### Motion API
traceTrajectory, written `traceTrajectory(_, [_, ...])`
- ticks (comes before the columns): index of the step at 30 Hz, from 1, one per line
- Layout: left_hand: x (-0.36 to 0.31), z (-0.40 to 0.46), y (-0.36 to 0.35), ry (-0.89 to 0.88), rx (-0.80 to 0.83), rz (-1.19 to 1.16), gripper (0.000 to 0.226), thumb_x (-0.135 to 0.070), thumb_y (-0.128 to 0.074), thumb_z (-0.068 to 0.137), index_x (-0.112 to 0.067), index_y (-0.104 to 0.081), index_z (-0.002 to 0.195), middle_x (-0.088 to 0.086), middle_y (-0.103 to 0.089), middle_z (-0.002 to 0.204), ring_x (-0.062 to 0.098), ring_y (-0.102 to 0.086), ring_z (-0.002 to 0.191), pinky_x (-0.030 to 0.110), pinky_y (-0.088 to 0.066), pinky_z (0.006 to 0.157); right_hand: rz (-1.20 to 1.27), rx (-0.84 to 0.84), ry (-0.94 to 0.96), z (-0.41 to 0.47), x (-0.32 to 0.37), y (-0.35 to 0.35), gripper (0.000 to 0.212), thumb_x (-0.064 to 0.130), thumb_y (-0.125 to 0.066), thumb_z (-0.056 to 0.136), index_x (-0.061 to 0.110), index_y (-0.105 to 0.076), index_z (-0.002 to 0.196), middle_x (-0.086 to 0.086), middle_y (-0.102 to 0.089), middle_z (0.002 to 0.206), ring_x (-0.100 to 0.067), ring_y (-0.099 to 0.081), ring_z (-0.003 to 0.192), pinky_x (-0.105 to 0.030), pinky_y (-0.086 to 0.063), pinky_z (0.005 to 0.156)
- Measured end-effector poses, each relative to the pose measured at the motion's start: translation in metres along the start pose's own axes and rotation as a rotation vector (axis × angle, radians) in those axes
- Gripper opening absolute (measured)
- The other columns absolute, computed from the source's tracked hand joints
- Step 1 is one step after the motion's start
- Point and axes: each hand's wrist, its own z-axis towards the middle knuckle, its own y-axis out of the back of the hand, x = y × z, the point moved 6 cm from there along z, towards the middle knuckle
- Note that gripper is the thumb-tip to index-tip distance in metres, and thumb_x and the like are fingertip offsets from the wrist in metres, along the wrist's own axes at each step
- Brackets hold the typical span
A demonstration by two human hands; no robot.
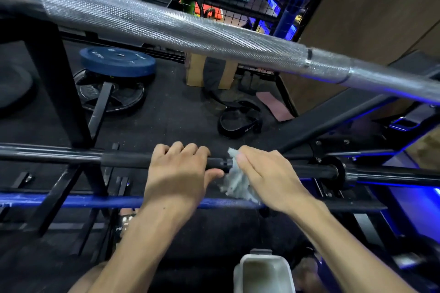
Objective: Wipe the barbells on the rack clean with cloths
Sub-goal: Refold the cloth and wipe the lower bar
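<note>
Black barbell (pixel 123 159) racked low, crossing below the chrome knurled barbell (pixel 166 28). Left hand (pixel 177 173) curled round its shaft, steadying. Right hand (pixel 266 176) just beside, pinching a pale cloth (pixel 234 184) against the bar. Probably heavy, rigid, grippy at the knurl; cloth soft, limp. Behind the bar: black rubber floor, a blue weight plate (pixel 116 62), dim gym room.

Your left hand (pixel 177 171) hides part of the black barbell (pixel 71 158); the cloth (pixel 235 181) covers the section beside it.
</note>
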Motion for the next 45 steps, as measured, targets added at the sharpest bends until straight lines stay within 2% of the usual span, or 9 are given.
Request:
traceTrajectory(5, [0.002, 0.002, -0.001, 0.030, -0.007, -0.107, 0.046, -0.069, -0.050, 0.081, -0.027, -0.070, 0.086, -0.011, -0.062, 0.071, 0.017, -0.058, 0.071, 0.035, -0.030, 0.076, 0.065, 0.047, -0.042, 0.006, -0.005, 0.002, 0.039, 0.040, -0.028, 0.111, 0.029, -0.040, 0.075, 0.009, -0.049, 0.069, -0.015, -0.050, 0.075, -0.037, -0.037, 0.079])
traceTrajectory(9, [0.001, -0.004, -0.001, 0.025, -0.076, -0.128, 0.048, -0.070, -0.046, 0.086, -0.028, -0.070, 0.089, -0.012, -0.059, 0.072, 0.016, -0.057, 0.071, 0.034, -0.033, 0.079, -0.020, 0.074, 0.116, -0.014, -0.016, 0.001, 0.036, 0.041, -0.027, 0.110, 0.038, -0.049, 0.137, 0.022, -0.054, 0.116, 0.000, -0.044, 0.111, -0.021, -0.021, 0.109])
traceTrajectory(16, [0.002, -0.007, -0.001, 0.021, -0.092, -0.085, 0.048, -0.068, -0.043, 0.089, -0.030, -0.069, 0.098, -0.012, -0.059, 0.079, 0.017, -0.056, 0.076, 0.035, -0.036, 0.087, -0.039, -0.032, 0.017, 0.005, -0.009, 0.005, 0.037, 0.042, -0.024, 0.110, 0.031, -0.029, 0.075, 0.006, -0.043, 0.064, -0.017, -0.042, 0.065, -0.037, -0.029, 0.068])
traceTrajectory(23, [0.003, -0.014, -0.003, 0.032, -0.101, -0.069, 0.046, -0.065, -0.043, 0.093, -0.029, -0.067, 0.108, -0.012, -0.061, 0.089, 0.017, -0.056, 0.084, 0.036, -0.037, 0.091, 0.050, -0.120, 0.164, -0.006, -0.007, 0.002, 0.029, 0.038, -0.030, 0.108, 0.034, -0.057, 0.097, 0.015, -0.057, 0.082, -0.010, -0.052, 0.076, -0.032, -0.037, 0.077])
traceTrajectory(26, [0.001, -0.014, -0.004, 0.023, -0.097, -0.054, 0.046, -0.064, -0.043, 0.094, -0.029, -0.067, 0.110, -0.013, -0.062, 0.091, 0.017, -0.056, 0.086, 0.035, -0.036, 0.091, 0.101, -0.174, 0.036, 0.009, -0.014, 0.000, 0.038, 0.041, -0.035, 0.109, 0.028, -0.038, 0.074, 0.007, -0.046, 0.061, -0.016, -0.047, 0.060, -0.044, -0.042, 0.063])
traceTrajectory(33, [0.001, -0.014, -0.005, 0.033, -0.104, -0.060, 0.045, -0.065, -0.046, 0.093, -0.028, -0.068, 0.109, -0.011, -0.063, 0.090, 0.018, -0.057, 0.085, 0.036, -0.037, 0.093, 0.469, -0.823, -0.330, -0.028, -0.081, 0.061, 0.039, 0.046, -0.056, 0.095, 0.016, -0.053, 0.072, 0.006, -0.051, 0.063, -0.009, -0.043, 0.060, -0.037, -0.037, 0.061])
traceTrajectory(36, [0.002, -0.013, -0.004, 0.042, -0.113, -0.073, 0.045, -0.064, -0.049, 0.092, -0.027, -0.069, 0.108, -0.010, -0.064, 0.090, 0.020, -0.058, 0.085, 0.037, -0.036, 0.093, 0.399, -0.800, -0.297, -0.034, -0.078, 0.064, 0.024, 0.039, -0.066, 0.093, 0.018, -0.062, 0.081, -0.001, -0.064, 0.077, -0.018, -0.058, 0.068, -0.040, -0.047, 0.067])
traceTrajectory(39, [0.002, -0.014, -0.002, 0.045, -0.118, -0.082, 0.045, -0.063, -0.050, 0.091, -0.027, -0.069, 0.108, -0.010, -0.064, 0.090, 0.020, -0.058, 0.085, 0.037, -0.036, 0.093, 0.206, -0.764, -0.176, -0.029, -0.052, 0.055, 0.006, 0.022, -0.073, 0.091, 0.016, -0.071, 0.090, -0.001, -0.059, 0.091, -0.009, -0.052, 0.079, -0.024, -0.037, 0.075])
traceTrajectory(45, [0.002, -0.014, -0.002, 0.050, -0.114, -0.083, 0.043, -0.062, -0.049, 0.091, -0.027, -0.069, 0.107, -0.011, -0.063, 0.089, 0.019, -0.057, 0.085, 0.037, -0.037, 0.093, 0.026, -0.385, 0.176, -0.029, 0.004, -0.002, 0.041, 0.042, -0.045, 0.105, 0.018, -0.071, 0.126, 0.006, -0.065, 0.131, -0.015, -0.055, 0.126, -0.035, -0.038, 0.106])
